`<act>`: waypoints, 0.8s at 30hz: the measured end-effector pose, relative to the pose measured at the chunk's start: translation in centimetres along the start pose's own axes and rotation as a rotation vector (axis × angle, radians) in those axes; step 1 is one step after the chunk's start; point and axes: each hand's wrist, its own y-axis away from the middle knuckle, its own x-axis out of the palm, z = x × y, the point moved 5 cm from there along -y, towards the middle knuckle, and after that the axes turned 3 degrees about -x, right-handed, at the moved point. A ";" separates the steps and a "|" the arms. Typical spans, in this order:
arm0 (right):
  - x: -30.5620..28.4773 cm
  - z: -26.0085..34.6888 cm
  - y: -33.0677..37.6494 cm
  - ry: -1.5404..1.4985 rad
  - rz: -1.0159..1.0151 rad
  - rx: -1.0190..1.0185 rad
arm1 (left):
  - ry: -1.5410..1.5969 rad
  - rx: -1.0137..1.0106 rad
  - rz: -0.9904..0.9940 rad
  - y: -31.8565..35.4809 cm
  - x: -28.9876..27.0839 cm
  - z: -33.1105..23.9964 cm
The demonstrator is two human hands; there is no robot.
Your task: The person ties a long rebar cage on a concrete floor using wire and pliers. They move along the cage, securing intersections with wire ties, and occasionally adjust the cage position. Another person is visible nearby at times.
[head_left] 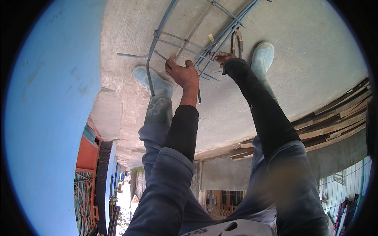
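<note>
A grey rebar cage (161, 34) of long steel bars and thinner cross bars slants across the upper middle, above the concrete ground. My left hand (183, 74) is at its lower end, fingers curled at a thin bar and thumb held apart; the fingertips are partly hidden. My right hand (223, 58) is closed against the bundled bars on the right side. Whatever its fingertips pinch is too small to make out. A thin wire (215, 72) shows just below them. Beside this hand lie pincers (237, 41) with worn dark handles.
My left boot (157, 84) stands under a bent bar end (149, 76), and my right boot (262, 57) is beyond the pincers. A blue wall (51, 98) runs along the left. Stacked wooden planks (334, 122) lie at the right. A yellowish scrap (211, 37) is near the bars.
</note>
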 end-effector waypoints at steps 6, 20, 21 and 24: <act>0.9 1.2 0.8 -0.012 0.072 -0.013 | -0.303 0.261 0.167 -5.5 0.0 3.6; 1.2 3.4 4.0 0.006 -0.001 -0.048 | -0.356 0.559 0.303 -6.1 -1.0 1.2; 1.2 3.8 4.1 0.060 0.012 -0.107 | -0.360 0.548 0.320 -6.2 -1.0 1.2; 1.2 4.1 4.4 0.158 0.034 -0.219 | -0.362 0.531 0.388 -6.5 -1.1 1.1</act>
